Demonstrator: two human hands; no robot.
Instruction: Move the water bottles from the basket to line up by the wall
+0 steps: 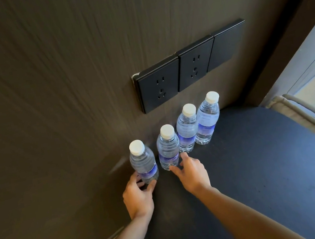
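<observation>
Standing in a row along the wall (pixel 54 94), four water bottles are already on the dark desk (pixel 254 165), all upright and all with white caps and a blue label band. The far bottle (pixel 206 120) is at the right end, under the black socket panel (pixel 185 66), and the third bottle (pixel 187 130) is just beside it, so close that they seem to touch. The second bottle (pixel 168 148) comes next and overlaps the third one in this view, so I cannot tell if there is a gap. The nearest bottle (pixel 143 163) is at the left end, a little apart from the second one. The left hand (pixel 138 197) has its grip closed around the base of this nearest bottle, with the thumb on one side and the fingers on the other. The right hand (pixel 191 173) has its grip spread and holds nothing; its fingertips (pixel 174 168) reach to the foot of the second bottle and look to touch it, or nearly so. The basket is not in view, so I cannot say if more bottles wait in it. By my judgement the task is far along: four bottles are at the wall, and the step now is to set the last one and make the line straight. What is left seems to be letting go of the nearest bottle, perhaps closing the small gap, and then checking the basket.
</observation>
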